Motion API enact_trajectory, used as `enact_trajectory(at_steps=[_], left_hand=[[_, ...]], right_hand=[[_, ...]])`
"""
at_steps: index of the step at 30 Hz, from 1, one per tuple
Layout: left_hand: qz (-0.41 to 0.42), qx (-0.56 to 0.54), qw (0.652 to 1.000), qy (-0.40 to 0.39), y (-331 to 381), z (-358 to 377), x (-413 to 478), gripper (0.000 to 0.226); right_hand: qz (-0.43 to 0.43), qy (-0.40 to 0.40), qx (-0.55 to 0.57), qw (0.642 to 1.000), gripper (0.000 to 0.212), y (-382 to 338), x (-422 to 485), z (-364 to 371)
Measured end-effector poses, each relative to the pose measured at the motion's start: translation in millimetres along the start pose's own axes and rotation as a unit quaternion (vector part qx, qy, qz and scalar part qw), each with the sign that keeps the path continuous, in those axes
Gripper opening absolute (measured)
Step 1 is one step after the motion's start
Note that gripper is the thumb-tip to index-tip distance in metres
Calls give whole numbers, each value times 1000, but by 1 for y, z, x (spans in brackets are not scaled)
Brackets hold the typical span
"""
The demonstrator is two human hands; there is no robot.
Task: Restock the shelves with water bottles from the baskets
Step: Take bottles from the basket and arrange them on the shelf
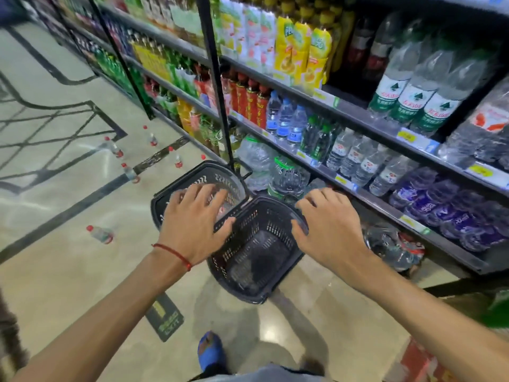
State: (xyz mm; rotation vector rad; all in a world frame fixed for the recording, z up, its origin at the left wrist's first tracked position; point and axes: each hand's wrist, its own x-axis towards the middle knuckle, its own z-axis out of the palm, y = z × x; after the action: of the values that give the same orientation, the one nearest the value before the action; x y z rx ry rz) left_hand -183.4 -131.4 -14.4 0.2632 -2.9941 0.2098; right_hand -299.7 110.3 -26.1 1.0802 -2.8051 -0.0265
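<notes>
Over the black baskets (256, 244), left hand (192, 216) and right hand (327, 224) hover, fingers spread, holding nothing. Bottles (100, 234) litter the floor (55, 194).

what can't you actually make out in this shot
Head view: contents of the far basket, mostly covered by the left hand.
Head view: shelf price tags, print blurred.
Head view: floor bottles, labels too small to read.
Head view: whether the right hand grips or merely touches the near basket rim.
</notes>
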Motion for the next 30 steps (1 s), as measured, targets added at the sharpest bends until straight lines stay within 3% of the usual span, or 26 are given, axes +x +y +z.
enact_trajectory(at_steps=[7, 12, 20, 24, 30], left_hand=[[-5, -10, 1000, -25, -142, 17, -15, 54], [11, -21, 1000, 3, -212, 36, 3, 47], [18, -22, 999, -44, -287, 88, 77, 56], [24, -47, 998, -23, -319, 113, 113, 49], [20, -51, 996, -68, -356, 152, 153, 47]], right_hand=[[46, 21, 69, 996, 36, -121, 61, 12], [48, 0, 57, 997, 32, -176, 110, 18], [22, -14, 52, 998, 30, -205, 223, 59], [4, -26, 57, 998, 32, -212, 280, 82], [-24, -66, 21, 997, 33, -228, 350, 105]])
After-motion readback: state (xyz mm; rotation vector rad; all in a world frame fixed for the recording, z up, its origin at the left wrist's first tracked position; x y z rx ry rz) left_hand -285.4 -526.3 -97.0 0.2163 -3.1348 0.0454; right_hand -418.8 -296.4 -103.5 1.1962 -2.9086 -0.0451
